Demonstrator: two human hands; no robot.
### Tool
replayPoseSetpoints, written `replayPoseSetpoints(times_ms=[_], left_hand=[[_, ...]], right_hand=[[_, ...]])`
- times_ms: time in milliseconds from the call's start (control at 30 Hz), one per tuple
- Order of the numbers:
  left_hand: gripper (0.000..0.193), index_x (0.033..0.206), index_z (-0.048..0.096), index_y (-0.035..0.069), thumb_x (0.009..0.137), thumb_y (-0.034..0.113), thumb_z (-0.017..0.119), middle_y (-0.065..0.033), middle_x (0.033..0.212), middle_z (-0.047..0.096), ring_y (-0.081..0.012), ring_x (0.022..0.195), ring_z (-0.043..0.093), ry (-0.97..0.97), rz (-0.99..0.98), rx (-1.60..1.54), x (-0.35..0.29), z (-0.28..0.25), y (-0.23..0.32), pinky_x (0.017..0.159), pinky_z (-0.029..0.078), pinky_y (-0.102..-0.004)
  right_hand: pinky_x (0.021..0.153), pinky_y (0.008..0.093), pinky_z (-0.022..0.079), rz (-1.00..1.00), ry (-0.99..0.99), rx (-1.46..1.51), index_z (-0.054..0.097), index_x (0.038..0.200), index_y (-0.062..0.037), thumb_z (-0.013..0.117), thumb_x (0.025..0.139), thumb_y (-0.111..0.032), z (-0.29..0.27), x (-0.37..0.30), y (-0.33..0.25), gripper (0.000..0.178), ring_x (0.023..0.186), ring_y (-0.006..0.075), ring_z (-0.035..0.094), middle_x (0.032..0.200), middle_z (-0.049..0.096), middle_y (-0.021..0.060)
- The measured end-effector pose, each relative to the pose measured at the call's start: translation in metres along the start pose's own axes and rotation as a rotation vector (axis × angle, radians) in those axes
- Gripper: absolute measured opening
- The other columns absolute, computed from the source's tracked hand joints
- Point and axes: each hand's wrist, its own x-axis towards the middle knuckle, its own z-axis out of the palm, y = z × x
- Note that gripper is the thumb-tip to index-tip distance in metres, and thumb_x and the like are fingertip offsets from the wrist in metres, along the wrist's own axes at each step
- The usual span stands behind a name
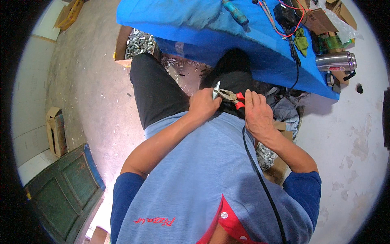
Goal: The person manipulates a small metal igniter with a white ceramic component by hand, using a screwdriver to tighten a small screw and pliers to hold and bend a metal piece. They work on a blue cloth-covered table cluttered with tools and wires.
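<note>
The blue shirt point(183, 175) lay closest to the view, with a black cable point(260, 175) running up over its right side toward the right hand point(260, 112). Beyond it, above the lap, the 2 hands faced each other. The left hand point(204, 101) had its fingers curled in, pinching a small silver metal piece point(216, 90); the piece stuck out past the fingertips, on the side facing the right hand. The right hand's fingers were bent over the red-handled pliers point(233, 96), the 2 grips spread somewhat apart. The pliers' nose pointed left and met the metal piece just beside the left fingertips; whether the jaws were clamped on it could not be told. Farther down lay the dark trousers point(156, 87). Past the knees stood a table with a blue cover point(183, 20), a cardboard box point(122, 53) of small metal parts point(140, 44) beside its left end. On the table were a teal tool handle point(235, 13), a green cloth point(300, 42) and, near the right edge, a steel flask point(337, 62).
</note>
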Motion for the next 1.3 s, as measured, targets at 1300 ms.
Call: replayPoseSetpoints(times_ms=[1300], left_hand=[[0.028,0.084,0.066,0.0,0.079,0.028,0.066,-0.0245,0.075,0.065,-0.0422,0.075,0.064,0.075,0.099,0.21,-0.001,0.002,-0.015,0.069,0.051,-0.0503]], right_hand=[[0.063,0.0379,0.052,0.03,-0.499,0.33,0.05,0.101,0.0039,0.059,0.076,-0.008,-0.005,0.014,0.0,0.029,0.075,0.0282,0.064,0.087,0.06,0.0182]])
